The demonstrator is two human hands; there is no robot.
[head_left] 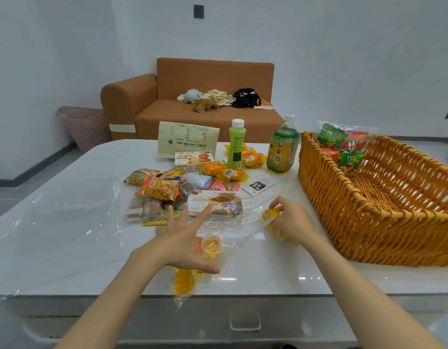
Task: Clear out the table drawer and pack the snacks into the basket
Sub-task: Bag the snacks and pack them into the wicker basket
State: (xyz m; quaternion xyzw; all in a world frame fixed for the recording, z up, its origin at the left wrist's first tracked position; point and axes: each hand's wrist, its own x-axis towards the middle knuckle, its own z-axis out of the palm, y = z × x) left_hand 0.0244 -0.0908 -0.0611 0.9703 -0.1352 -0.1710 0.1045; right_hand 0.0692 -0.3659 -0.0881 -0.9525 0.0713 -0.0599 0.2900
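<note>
**Right hand pinching a yellow snack, basket just beside it**

From my feed, the right hand (291, 220) has its fingers curled in, thumb and fingertips pinching a yellow snack (271, 214) in a clear wrapper. It sits low over the table (66, 248), near the left wall of the wicker basket (369, 222) but not touching it.

Over to the left hand (185, 239): fingers spread and straight, holding nothing. It is above a round snack (212, 244) in clear film, and I can't tell whether the palm touches it. Below the thumb, another yellow piece (184, 282) in clear wrap hangs over the table's near edge, above the drawer handle (244, 321).

Moving outward, the snack pile (165, 190) lies just beyond the left fingertips, a jumble of orange, brown and pink packets. Behind it stand a cream paper pouch (187, 139), a green bottle (236, 144) and a tea bottle (282, 149), both bottles upright.

Inside the basket, at its far left corner, leans a clear bag of green and red packets (344, 144). A brown sofa (208, 117) sits behind the table.
</note>
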